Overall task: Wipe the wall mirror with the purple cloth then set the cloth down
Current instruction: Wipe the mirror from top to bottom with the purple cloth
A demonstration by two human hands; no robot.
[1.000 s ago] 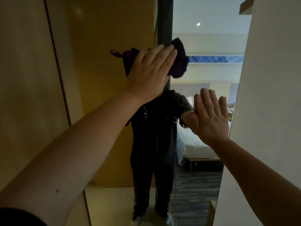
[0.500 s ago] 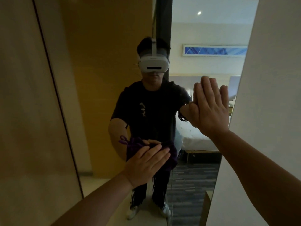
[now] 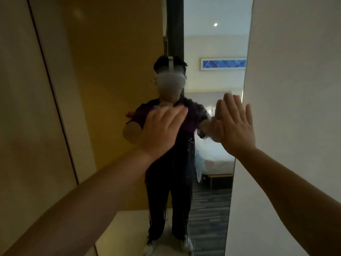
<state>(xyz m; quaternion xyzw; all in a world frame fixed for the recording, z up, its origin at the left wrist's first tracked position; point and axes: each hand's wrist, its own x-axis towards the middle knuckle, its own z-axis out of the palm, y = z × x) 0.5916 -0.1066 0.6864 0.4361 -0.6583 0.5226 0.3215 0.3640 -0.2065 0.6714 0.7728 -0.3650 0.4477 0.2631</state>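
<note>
I have just one view, worn on the head, facing straight into the wall mirror (image 3: 212, 43) at close range and tilted slightly down; my own headset (image 3: 171, 80) reflects back at twelve o'clock.

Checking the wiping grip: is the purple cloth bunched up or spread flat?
Bunched: the purple cloth is a dark wad under the left hand.

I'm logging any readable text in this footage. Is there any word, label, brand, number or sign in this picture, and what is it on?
None can be read.
Reflected headset: no legible brand or marking; blurred.
Reflected dark shirt: any print is hidden by the left hand and motion blur.
Reflected wall picture: a blue pattern only, no lettering.
Purple cloth, mirror, right hand: no text.
</note>
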